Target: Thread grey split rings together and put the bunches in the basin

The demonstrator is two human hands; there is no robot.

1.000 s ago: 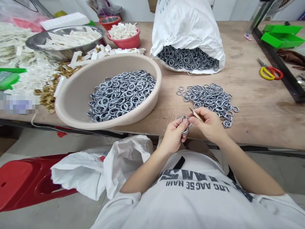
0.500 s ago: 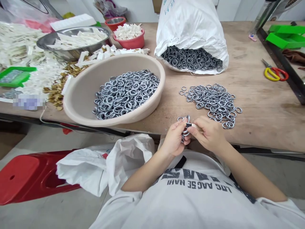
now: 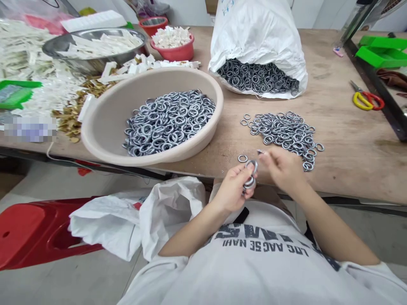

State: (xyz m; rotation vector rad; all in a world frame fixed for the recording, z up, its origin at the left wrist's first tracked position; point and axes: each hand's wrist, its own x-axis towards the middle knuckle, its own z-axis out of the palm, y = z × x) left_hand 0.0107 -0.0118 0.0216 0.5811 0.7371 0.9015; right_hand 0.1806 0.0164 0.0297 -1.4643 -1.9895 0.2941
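My left hand is closed around several grey metal rings, one of which stands up above the thumb. Just to its right, my right hand pinches a small dark-tipped piece between thumb and fingers; most of it is hidden, and its kind is not clear. The two hands are apart. A single ring lies on the table just beyond my left hand. Past my right hand spreads a loose pile of rings.
To the left, a large beige basin holds many rings. A white sack spills rings at the back. Scissors lie at the right. White strips fill a steel bowl. A red stool stands below.
My right hand has drawn away to the right from my left hand, taking the small piece with it. The rings in my left hand now show more fully.
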